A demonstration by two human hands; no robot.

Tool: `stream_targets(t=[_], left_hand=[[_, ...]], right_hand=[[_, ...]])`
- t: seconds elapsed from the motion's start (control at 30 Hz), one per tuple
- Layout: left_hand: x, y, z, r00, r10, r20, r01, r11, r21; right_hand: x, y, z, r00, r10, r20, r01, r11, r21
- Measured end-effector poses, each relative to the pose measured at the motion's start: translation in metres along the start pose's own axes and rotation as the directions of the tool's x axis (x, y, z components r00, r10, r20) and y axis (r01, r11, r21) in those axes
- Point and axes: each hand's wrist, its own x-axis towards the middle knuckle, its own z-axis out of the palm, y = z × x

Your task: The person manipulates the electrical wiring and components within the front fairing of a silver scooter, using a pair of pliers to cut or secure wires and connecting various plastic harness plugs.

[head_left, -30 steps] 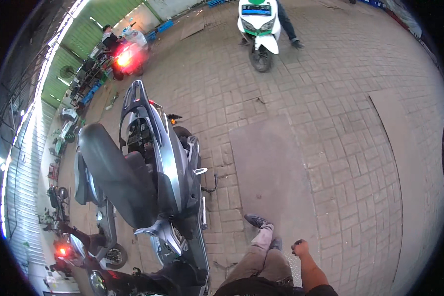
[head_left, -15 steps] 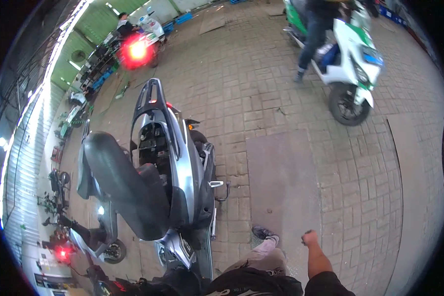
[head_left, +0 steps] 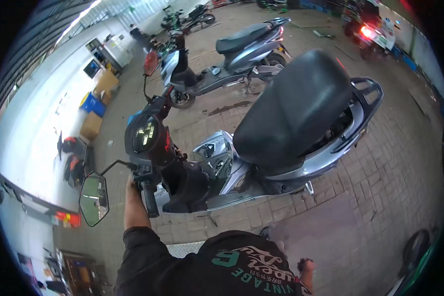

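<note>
A silver-blue scooter [head_left: 301, 170] stands right in front of me. Its black seat [head_left: 296, 103] is tipped up, baring part of the compartment under it. My left arm reaches to the front of the scooter. There my left hand [head_left: 131, 183] passes behind the handlebar grip [head_left: 150, 200], and its fingers are hidden. Close by are the lit dashboard [head_left: 145, 133] and a mirror [head_left: 94, 198]. Low at my right side, my right hand [head_left: 307, 269] is closed around something small and dark that I cannot make out.
Another silver scooter [head_left: 246, 61] is parked beyond this one. At the far right stands a vehicle with a glowing red tail light [head_left: 367, 32]. Cardboard boxes [head_left: 91, 126] and a blue bin [head_left: 92, 104] line the left wall. Part of a dark wheel shows at lower right.
My view has swung left, from the scooter's rear to its handlebar and front. My left arm has come into view, reaching to the handlebar. My right hand stays low and closed.
</note>
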Motion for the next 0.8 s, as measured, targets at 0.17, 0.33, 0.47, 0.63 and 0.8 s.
stream_targets(t=[0.17, 0.33, 0.47, 0.63, 0.8], left_hand=[[-0.010, 0.000, -0.020, 0.996, -0.001, -0.088, 0.003, 1.000, 0.013], [0.006, 0.009, 0.067, 1.000, 0.018, -0.010, -0.018, 0.999, 0.041], [0.010, -0.004, 0.107, 0.999, -0.001, 0.049, -0.006, 0.990, 0.137], [-0.004, -0.011, 0.251, 0.975, -0.001, 0.222, -0.055, 0.968, 0.246], [-0.020, -0.021, 0.331, 0.935, -0.006, 0.355, -0.103, 0.952, 0.288]], right_hand=[[-0.014, -0.020, -0.007, 0.992, 0.120, -0.042, -0.125, 0.974, -0.186], [0.022, -0.087, 0.021, 0.999, -0.046, -0.010, 0.043, 0.977, -0.207], [0.018, -0.169, 0.094, 0.976, -0.187, -0.116, 0.134, 0.924, -0.358], [0.017, -0.243, 0.121, 0.963, -0.174, -0.206, 0.030, 0.828, -0.560], [0.036, -0.226, 0.114, 0.957, -0.114, -0.267, -0.090, 0.758, -0.646]])
